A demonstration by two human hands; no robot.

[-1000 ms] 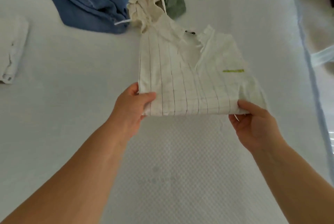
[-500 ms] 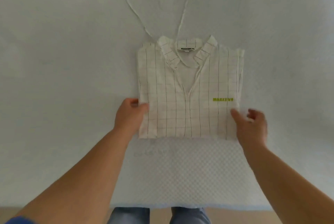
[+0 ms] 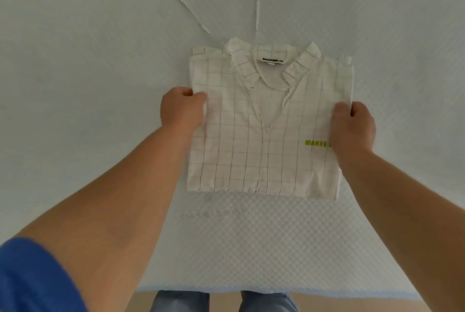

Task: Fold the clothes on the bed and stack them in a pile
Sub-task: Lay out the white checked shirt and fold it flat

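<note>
The folded checked shirt (image 3: 266,132) lies flat on the bed (image 3: 100,85), collar away from the person. The left hand (image 3: 182,109) pinches the shirt's left edge, the right hand (image 3: 353,127) its right edge, fingers curled round the cloth, both equally near

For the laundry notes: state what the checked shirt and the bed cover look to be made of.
Checked shirt: thin woven cloth, probably cotton or a blend, matte off-white with fine dark grid lines; it holds creased folds.
Bed cover: matte pale fabric, seemingly a quilted or knit synthetic, going by its small raised diamond texture.
</note>
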